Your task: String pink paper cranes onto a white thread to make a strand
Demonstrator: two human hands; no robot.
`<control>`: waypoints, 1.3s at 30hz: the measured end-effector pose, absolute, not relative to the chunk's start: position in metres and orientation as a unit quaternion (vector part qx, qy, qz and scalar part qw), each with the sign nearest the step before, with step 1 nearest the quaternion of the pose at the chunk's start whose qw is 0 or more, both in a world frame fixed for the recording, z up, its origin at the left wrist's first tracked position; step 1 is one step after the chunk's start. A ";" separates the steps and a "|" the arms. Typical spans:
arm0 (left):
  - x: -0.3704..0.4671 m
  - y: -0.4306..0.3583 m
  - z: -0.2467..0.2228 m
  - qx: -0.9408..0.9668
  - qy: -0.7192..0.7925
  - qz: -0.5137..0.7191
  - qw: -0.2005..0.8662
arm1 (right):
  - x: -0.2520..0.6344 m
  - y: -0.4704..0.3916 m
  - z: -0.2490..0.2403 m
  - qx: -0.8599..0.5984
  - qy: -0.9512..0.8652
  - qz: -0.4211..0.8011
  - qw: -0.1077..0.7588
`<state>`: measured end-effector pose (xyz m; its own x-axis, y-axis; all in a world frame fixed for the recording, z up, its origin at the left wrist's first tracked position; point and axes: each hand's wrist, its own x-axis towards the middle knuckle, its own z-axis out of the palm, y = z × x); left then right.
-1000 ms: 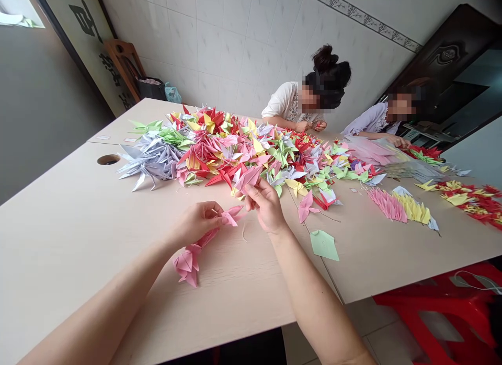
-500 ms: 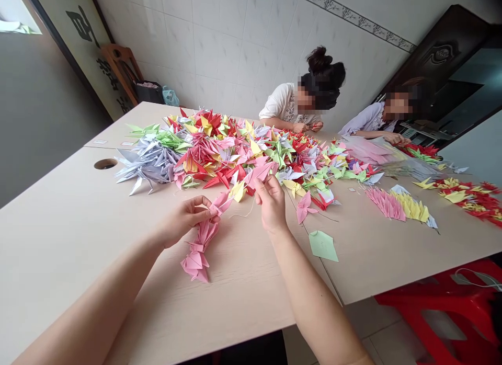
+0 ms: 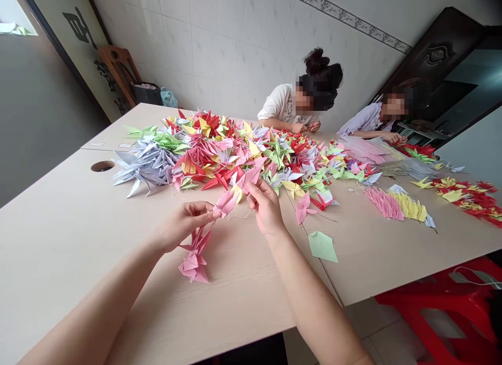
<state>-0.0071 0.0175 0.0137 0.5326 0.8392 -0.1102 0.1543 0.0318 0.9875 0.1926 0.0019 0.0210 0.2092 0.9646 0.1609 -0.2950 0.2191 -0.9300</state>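
My left hand (image 3: 190, 221) is closed, thumb and fingers pinching a pink paper crane (image 3: 226, 203). Below it hangs a string of pink paper cranes (image 3: 195, 258), its lower end on or close to the table. My right hand (image 3: 265, 205), also closed, grips another pink paper crane (image 3: 249, 180) by its near end, close to the left one. A thin pale thread (image 3: 241, 216) loops between the hands. Just beyond them lies a heap of many-coloured paper cranes (image 3: 235, 145). A single pink crane (image 3: 303, 208) rests right of my right hand.
A green paper slip (image 3: 322, 246) lies on the table (image 3: 70, 239) near a seam. Pink and yellow crane rows (image 3: 396, 204) are at the right. Two people work across the table, one in a white top (image 3: 276, 103). A red stool (image 3: 439, 312) stands front right.
My right hand has moved slightly left and down with its crane, bringing it nearer the left one. The left hand's crane has tilted, and the strung cranes below hang a little lower.
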 end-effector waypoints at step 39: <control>-0.013 0.015 0.025 0.648 0.270 0.255 0.665 | 0.182 -0.010 0.022 -0.321 -0.552 0.519 0.567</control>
